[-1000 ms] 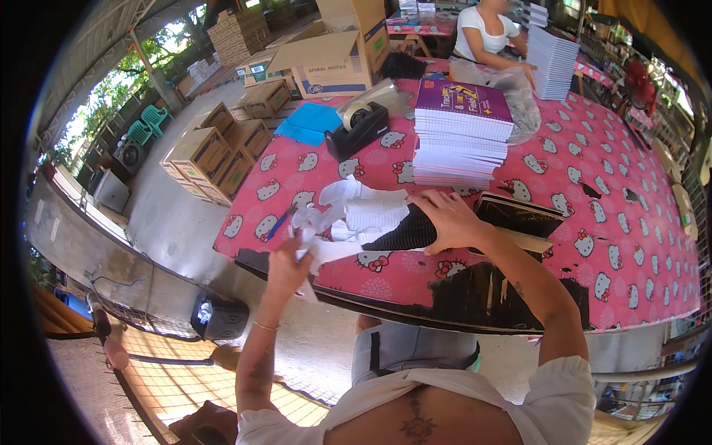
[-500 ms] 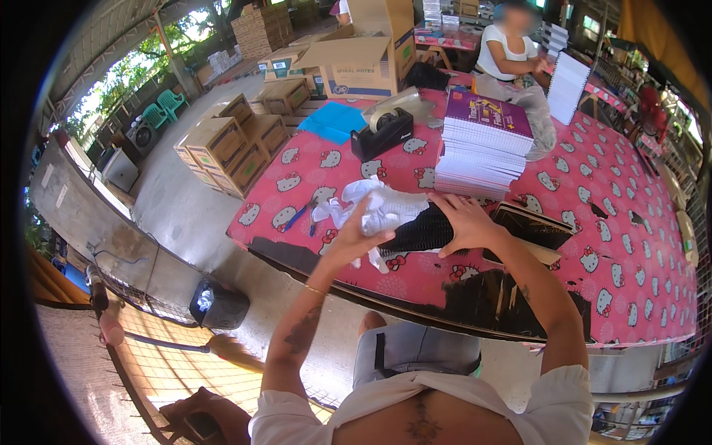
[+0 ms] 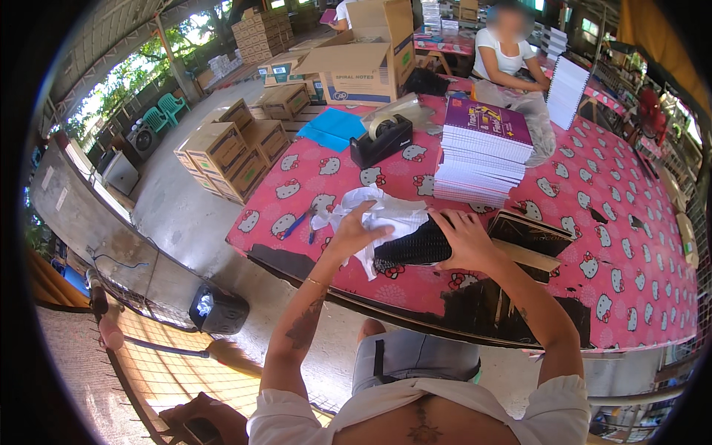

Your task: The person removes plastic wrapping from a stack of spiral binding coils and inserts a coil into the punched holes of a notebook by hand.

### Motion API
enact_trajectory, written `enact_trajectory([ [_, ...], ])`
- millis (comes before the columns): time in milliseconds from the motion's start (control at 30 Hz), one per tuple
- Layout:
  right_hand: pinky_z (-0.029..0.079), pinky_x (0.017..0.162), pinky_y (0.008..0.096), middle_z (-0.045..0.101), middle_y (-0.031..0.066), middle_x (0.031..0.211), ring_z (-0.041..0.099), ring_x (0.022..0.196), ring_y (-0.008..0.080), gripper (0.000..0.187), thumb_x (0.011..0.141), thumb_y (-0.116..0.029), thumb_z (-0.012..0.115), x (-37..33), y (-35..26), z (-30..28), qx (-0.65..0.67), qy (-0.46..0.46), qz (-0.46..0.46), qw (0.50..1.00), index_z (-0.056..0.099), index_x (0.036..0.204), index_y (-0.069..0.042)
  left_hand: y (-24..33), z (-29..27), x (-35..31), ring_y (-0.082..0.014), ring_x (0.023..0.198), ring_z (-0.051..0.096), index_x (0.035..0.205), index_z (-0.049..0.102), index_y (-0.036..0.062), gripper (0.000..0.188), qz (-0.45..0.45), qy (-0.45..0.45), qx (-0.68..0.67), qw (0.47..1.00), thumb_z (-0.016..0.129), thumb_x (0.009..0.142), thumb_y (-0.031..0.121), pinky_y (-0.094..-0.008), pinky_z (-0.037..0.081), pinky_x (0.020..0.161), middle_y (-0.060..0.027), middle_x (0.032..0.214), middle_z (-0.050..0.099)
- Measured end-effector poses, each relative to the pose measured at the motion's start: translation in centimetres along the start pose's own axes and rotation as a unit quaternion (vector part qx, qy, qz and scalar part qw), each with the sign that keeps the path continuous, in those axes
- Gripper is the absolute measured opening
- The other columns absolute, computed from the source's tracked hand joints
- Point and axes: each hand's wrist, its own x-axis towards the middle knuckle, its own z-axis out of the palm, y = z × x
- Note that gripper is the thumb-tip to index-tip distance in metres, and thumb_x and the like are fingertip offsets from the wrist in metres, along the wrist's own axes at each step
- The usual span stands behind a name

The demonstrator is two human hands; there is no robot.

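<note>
On the near side of the table lies a black ribbed bundle (image 3: 412, 248), which looks like binding spirals. Crumpled white paper (image 3: 393, 211) covers its left and far parts. My left hand (image 3: 359, 233) grasps the paper, thumb pointing right across it. With fingers over the top and thumb at the near side, my right hand (image 3: 466, 242) grips the bundle's right end. Right of that hand sits an open dark box (image 3: 530, 234) with a bare cardboard edge. A blue-handled tool (image 3: 297, 224), perhaps pliers, lies to the left of the paper.
Beyond my hands stand a tape dispenser (image 3: 381, 141) and a stack of spiral notebooks (image 3: 480, 159) with a purple cover on top. A blue sheet (image 3: 334, 129) and a large open carton (image 3: 356, 74) are farther back. Another person (image 3: 507, 55) sits across the pink table (image 3: 615, 222).
My left hand and the white paper have shifted slightly, and the paper is bunched differently. The black bundle has tilted a little. Across the table, the other person's arms have lowered.
</note>
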Motion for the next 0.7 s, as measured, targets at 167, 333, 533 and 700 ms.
enact_trajectory([
  [167,0.04,0.1,0.0515,0.05,0.0185,0.138,0.052,0.126,0.0369,0.125,0.053,-0.049,0.094,-0.2,-0.5,-0.4,0.01,-0.002,-0.01,1.0,0.035,0.156,-0.009,-2.8,-0.4,1.7,-0.0095,0.086,0.064,0.115,0.072,0.0043,0.044,-0.006,-0.01,-0.138,0.99,0.087,0.083,0.031,-0.0292,0.053,0.077,-0.0059,0.096,0.074],
  [333,0.039,0.102,0.0524,0.05,0.0193,0.137,0.051,0.127,0.0375,0.123,0.055,-0.049,0.093,-1.2,-1.0,0.2,-0.05,0.019,-0.02,0.998,0.036,0.156,-0.009,-5.3,-3.2,3.4,-0.009,0.072,0.062,0.098,0.073,0.0059,0.022,-0.196,0.055,-0.149,0.968,0.081,0.09,0.025,-0.0291,0.05,0.065,0.0005,0.084,0.07],
  [533,0.039,0.103,0.0521,0.05,0.0201,0.137,0.051,0.127,0.0381,0.122,0.054,-0.048,0.094,-0.6,-0.6,0.3,-0.018,0.018,-0.018,1.0,0.037,0.155,-0.011,-5.9,-7.0,7.0,-0.0239,0.101,0.067,0.122,0.07,-0.0004,0.061,-0.103,-0.041,0.284,0.952,0.08,0.082,0.045,-0.0396,0.052,0.089,-0.0134,0.11,0.073],
  [700,0.04,0.101,0.0519,0.051,0.0204,0.137,0.052,0.126,0.0387,0.12,0.053,-0.046,0.094,-0.6,-0.5,0.1,-0.001,0.004,-0.007,1.0,0.039,0.154,-0.011,-6.0,-7.0,8.7,-0.0313,0.121,0.062,0.126,0.066,-0.0053,0.074,-0.206,-0.201,0.0,0.958,0.082,0.079,0.05,-0.0399,0.047,0.102,-0.0238,0.125,0.067],
])
